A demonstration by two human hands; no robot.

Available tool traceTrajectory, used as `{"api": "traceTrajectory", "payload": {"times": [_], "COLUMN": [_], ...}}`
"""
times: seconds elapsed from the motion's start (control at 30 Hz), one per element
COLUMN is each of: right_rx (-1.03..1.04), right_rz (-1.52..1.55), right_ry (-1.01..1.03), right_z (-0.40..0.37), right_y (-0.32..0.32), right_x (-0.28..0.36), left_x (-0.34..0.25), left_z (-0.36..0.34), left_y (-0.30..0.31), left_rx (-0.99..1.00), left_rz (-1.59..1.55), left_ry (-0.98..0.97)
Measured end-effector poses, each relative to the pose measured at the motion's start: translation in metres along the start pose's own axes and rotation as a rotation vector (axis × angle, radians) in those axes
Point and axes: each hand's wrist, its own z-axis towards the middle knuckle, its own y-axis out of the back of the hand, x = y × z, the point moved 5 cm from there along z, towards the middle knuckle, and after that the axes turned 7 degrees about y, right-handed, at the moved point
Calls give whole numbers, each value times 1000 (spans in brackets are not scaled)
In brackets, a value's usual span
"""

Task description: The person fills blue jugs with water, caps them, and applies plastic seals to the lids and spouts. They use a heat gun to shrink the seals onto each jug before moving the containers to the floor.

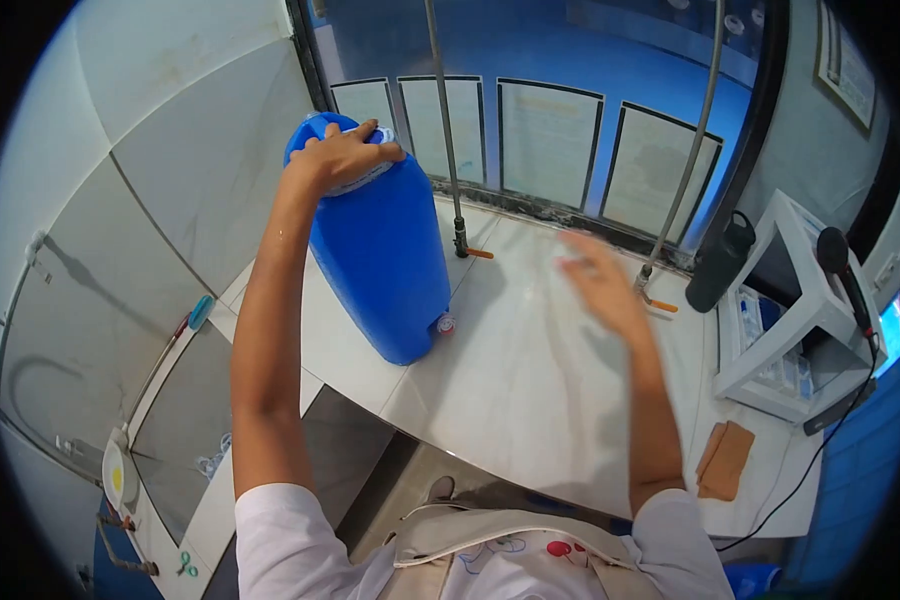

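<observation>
A large blue plastic jerrycan point(380, 260) stands tilted on the white tiled counter point(510, 370), with a small red-and-white tap point(445, 325) low on its side. My left hand point(345, 158) grips its top, with the fingers curled over the area around the neck. A whitish ring or band shows partly under that hand; the rest is covered. Over the counter to the right of the jerrycan, my right hand point(602, 285) hangs in the air, apart from it. Motion smears its fingers, and a pale spot near the fingertips is too blurred to name.
Two metal pipes with orange-handled valves point(478, 253) rise from the counter's back edge. To the right are a dark bottle point(722, 262), a white shelf unit point(770, 380) with a corded black device point(836, 255), and a brown cloth point(725, 460). A brush point(201, 312) lies left.
</observation>
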Motion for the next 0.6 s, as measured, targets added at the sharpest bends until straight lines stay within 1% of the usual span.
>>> {"api": "traceTrajectory", "payload": {"times": [0.03, 0.1, 0.17, 0.2, 0.23, 0.27, 0.3, 0.33, 0.37, 0.4, 0.43, 0.47, 0.5, 0.53, 0.57, 0.6], "right_rx": [107, 205, 133, 123, 116, 81, 45, -32, -111, -109, -175, -247, -259, -358, -455, -465], "right_rz": [105, 349, 427, 572, 709, 782, 933, 972, 1014, 1000, 1052, 1101, 1083, 1065, 1047, 1029], "right_ry": [4, -216, -421, -534, -639, -722, -806, -779, -752, -742, -727, -712, -703, -733, -763, -755], "right_z": [7, 5, -3, -7, -7, -10, -13, -16, -17, -17, -18, -16, -11, -8, -7, -5], "right_y": [-46, -126, -187, -213, -234, -251, -270, -276, -282, -286, -283, -280, -283, -285, -286, -288], "right_x": [-17, -39, -53, -59, -65, -72, -96, -98, -99, -95, -89, -80, -69, -61, -58, -61], "left_x": [-1, 3, 1, -3, 0, 6, 19, 33, 52, 67, 77, 86, 90, 93, 95, 92], "left_z": [3, 10, 11, -3, -1, -6, 4, 14, 32, 53, 73, 99, 128, 149, 153, 150], "left_y": [-2, -6, -7, 1, 4, 15, 25, 34, 43, 51, 57, 55, 39, 22, 13, 1], "left_rx": [-1, 23, -16, -53, -89, -73, -15, 44, 24, 20, 18, 11, 49, 85, 81, 7], "left_rz": [-1, -47, -31, -35, -158, -318, -562, -805, -821, -703, -584, -600, -442, -287, -307, -185], "left_ry": [-12, -70, -140, -174, -294, -399, -584, -772, -774, -810, -846, -857, -865, -868, -878, -976]}}
